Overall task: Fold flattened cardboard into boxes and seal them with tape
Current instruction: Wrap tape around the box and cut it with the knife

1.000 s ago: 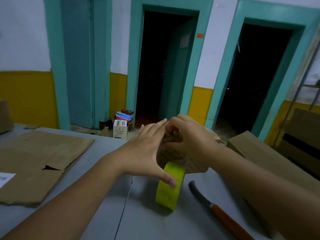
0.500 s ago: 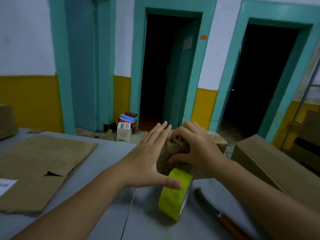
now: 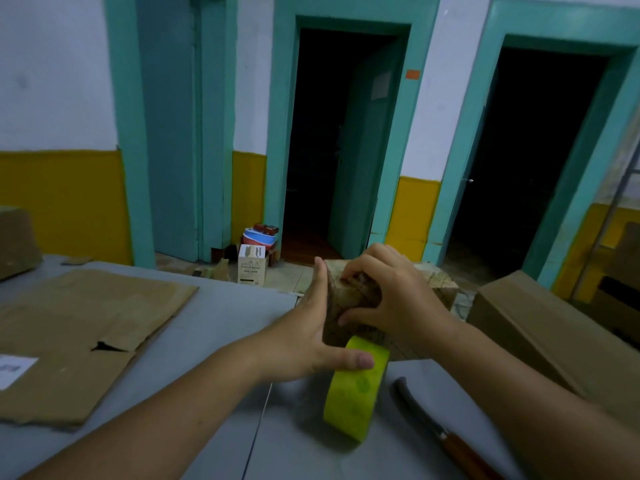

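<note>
Since half a second earlier, my left fingers (image 3: 320, 282) had drawn together from a loose fan and squared up flat against the left side of the small cardboard box (image 3: 353, 336). My right hand (image 3: 398, 299) had barely shifted.

I judged the step in hand to be closing the box: holding its flaps shut so it could be taped. My left hand (image 3: 304, 337) was straight-fingered, pressing the side wall, with the thumb stretched out and resting on top of the yellow tape roll (image 3: 353, 389). My right fingers (image 3: 349, 275) were curled over the box's top near edge, tips pressed on the flaps, thumb braced on the near face below them. So the box sat clamped between my two hands, at the far edge of the worktop (image 3: 214, 327).

The roll stood on its edge just under my left thumb, near the box's near face. Whether a strip already ran from it to the box I could not tell.

The next move, I reckoned, called for keeping the flaps pinned with the right hand while the left took up the roll and drew tape across the seam. The knife (image 3: 446, 434) lay near my right forearm, ready for cutting.
</note>
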Tool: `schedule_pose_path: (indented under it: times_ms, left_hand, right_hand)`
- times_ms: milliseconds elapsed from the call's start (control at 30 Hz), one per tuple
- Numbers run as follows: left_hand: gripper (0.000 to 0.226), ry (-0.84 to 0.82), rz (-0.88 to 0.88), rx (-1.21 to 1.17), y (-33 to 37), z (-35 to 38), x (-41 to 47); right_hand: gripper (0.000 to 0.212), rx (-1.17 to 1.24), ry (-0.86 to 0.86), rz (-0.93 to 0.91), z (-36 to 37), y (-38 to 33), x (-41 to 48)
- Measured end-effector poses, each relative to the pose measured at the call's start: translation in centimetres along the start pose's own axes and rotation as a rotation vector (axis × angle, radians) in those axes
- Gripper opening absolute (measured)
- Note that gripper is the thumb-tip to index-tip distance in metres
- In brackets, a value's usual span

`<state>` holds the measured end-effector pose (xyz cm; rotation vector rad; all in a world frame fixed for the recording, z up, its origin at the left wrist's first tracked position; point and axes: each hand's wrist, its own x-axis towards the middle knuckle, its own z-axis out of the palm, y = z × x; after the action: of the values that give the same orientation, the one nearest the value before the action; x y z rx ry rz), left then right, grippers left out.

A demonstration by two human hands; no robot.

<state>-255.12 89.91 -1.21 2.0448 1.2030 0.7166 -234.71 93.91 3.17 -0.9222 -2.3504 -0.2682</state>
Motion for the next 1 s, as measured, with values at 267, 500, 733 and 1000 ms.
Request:
schedule_pose_path:
  times_ms: [267, 500, 733, 1000]
  left_hand:
    - [0.144, 0.032, 0.014, 0.149, -0.7, 0.4, 0.5]
    - [0.156, 0.126, -0.002, 0.048, -0.1, -0.3, -0.1]
    - [0.158, 0.138, 0.014, -0.048, -0.4, -1.2, 0.1]
    - [0.155, 0.145, 0.041, -0.029, -0.3, -1.1, 0.2]
  right_hand:
    - [0.055, -0.072, -0.039, -0.01, 0.0, -0.9, 0.1]
    - [0.047, -0.088, -0.013, 0.081, -0.1, -1.9, 0.5]
    - [0.046, -0.307, -0.175, -0.072, -1.3, -1.9, 0.7]
    - [0.031, -0.343, -0.328, -0.17, -2.9, -2.8, 1.5]
